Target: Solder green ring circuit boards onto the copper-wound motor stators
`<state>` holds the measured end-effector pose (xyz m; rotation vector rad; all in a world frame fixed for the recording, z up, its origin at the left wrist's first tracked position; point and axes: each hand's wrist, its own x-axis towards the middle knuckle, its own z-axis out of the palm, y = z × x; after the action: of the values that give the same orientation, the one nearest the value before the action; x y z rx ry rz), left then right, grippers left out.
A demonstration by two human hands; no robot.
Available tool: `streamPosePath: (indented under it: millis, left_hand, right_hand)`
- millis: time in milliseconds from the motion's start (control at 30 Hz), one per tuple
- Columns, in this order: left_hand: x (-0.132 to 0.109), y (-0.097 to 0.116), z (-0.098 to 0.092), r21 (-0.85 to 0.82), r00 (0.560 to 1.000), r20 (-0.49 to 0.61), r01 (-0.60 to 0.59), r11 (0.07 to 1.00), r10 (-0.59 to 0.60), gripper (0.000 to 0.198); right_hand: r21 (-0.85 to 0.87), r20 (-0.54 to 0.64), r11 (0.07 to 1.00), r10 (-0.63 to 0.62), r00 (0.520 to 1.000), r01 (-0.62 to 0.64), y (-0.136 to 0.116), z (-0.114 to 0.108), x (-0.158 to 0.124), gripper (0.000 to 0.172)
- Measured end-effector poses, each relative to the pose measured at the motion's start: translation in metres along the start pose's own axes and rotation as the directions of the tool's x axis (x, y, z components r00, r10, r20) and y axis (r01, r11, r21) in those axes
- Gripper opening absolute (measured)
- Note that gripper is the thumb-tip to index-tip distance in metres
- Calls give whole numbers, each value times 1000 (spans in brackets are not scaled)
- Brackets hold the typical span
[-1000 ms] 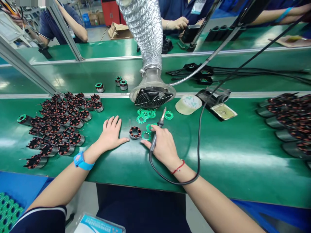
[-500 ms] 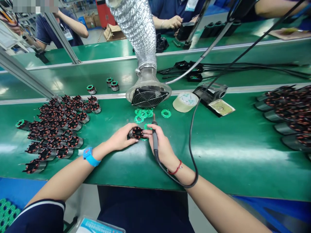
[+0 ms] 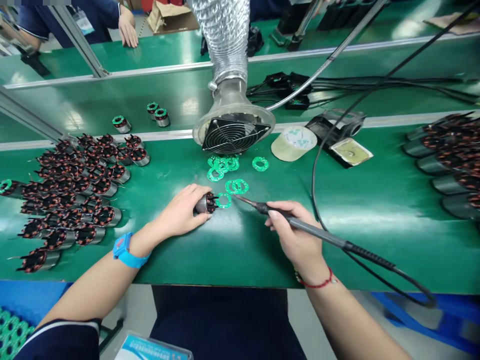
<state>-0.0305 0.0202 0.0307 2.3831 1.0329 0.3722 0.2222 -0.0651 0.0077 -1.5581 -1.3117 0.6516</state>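
Note:
My left hand (image 3: pixel 184 209) is wrapped round a motor stator (image 3: pixel 206 203), a steel ring with copper windings lying on its side on the green bench. Against the stator's right end is a green ring-shaped circuit board (image 3: pixel 224 200). My right hand (image 3: pixel 294 231) grips a soldering iron (image 3: pixel 300 223) like a pen, its tip pointing left, close to the boards. Two overlapping ring boards (image 3: pixel 237 187) lie just beyond the tip. A small pile of ring boards (image 3: pixel 221 165) and a single one (image 3: pixel 260 164) lie farther back.
Fume extractor (image 3: pixel 234 132) hangs over the boards. Many stators (image 3: pixel 82 185) crowd the left, more (image 3: pixel 453 170) the right. A tape roll (image 3: pixel 293 143) and soldering iron stand (image 3: pixel 343 137) sit behind my right hand. The iron's cable (image 3: pixel 315 185) loops rightward. A co-worker's hand (image 3: pixel 128 27) rests across the bench.
My right hand has moved right, away from the stator, and the iron has swung from upright to pointing left. A ring board now shows at the stator's end. The view has shifted slightly.

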Motion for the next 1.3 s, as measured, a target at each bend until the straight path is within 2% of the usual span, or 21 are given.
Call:
streamPosePath:
  millis: [167,467,667,833,1033,1167,1300]
  left_hand:
    - [1,1,4,61,999,-7,54,997,-54,49]
    - [3,3,5,112,998,-7,60,992,-60,47]
    - [3,7,6,151,999,-6,54,987,-54,45]
    - [3,7,6,164,999,-1,50,985,-50,45]
    - [4,8,7,164,999,2,52,985,-53,45]
    - [3,5,5,120,999,17,48,992,-50,46]
    - [1,2,0,67,998,28,48,997,-50,46]
  right_hand:
    - [36,-38,999,-34,999,35,6,3,-2,17]
    - [36,30,999,26,999,-27,6,7,-4,16]
    - [63,-18,998,17,1000,-16,7,6,-4,14]
    - [68,-8,997,21,1000,-20,8,6,-4,11]
    - [76,3,997,28,1000,-28,6,6,-7,12]
    - [147,-1,988,39,999,-38,3,9,-6,14]
    - [159,51,986,51,997,-58,2,12,-5,16]
